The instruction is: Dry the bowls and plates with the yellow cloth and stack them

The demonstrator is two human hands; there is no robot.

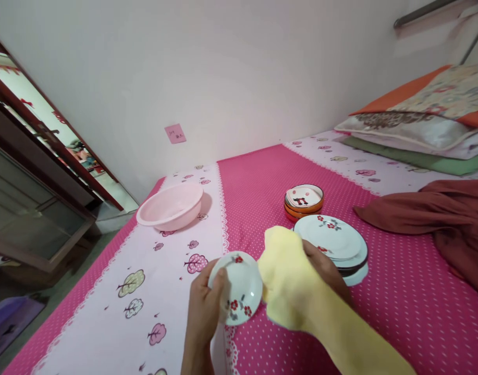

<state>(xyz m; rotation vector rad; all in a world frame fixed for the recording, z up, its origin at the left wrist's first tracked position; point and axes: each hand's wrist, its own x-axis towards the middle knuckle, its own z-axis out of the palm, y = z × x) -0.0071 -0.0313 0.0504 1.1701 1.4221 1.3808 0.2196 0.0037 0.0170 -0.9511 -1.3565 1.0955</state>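
Observation:
My left hand (pixel 207 297) grips a small white plate (pixel 244 286) with red flowers, tilted up, thumb across its face. My right hand (pixel 327 268) is largely covered by a pale yellow cloth (pixel 289 281), which it holds against or close to the plate's right edge. The cloth trails down to the lower right; most of the fingers are hidden under it. Beyond that hand lies a stack of flowered white plates (pixel 334 237) with dark rims below. Behind them stands a short stack of orange bowls (pixel 303 200), the top one white inside with a cartoon figure.
A pink basin (pixel 170 205) stands at the left on the pink and white bedspread (pixel 258 187). A brown cloth (pixel 430 213) lies at the right, below stacked pillows (pixel 426 122). A white wall (pixel 262 78) rises behind; the bed's edge runs along the left.

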